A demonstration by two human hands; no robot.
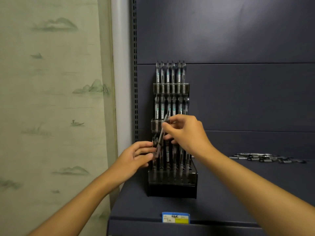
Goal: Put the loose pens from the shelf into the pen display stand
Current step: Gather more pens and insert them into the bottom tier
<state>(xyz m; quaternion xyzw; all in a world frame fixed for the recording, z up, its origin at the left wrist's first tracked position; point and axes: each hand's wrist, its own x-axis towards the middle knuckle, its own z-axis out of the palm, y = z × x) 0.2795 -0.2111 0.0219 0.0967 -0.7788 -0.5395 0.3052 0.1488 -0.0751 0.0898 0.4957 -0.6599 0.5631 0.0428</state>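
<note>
Setting: dark blue shelf (221, 193) beside a patterned curtain (51, 99).
Stand: pen display stand (172, 183) at the shelf's left edge, upper tiers full.
Loose pens: pile (267, 158) toward the right edge.
Right hand (185, 132): fingertips pinch one tilted pen (162, 133).
Left hand (136, 155): loosely curled fingers steady its lower end.
Advice: straighten the pen over a free hole before lowering.

Both bare forearms reach forward and up, converging. The right hand (185, 133) is higher, wrist bent, its fingers (167, 126) curled in a pinch. The left hand (134, 157) sits lower, palm turned inward, fingertips pinched just below the right.
</note>
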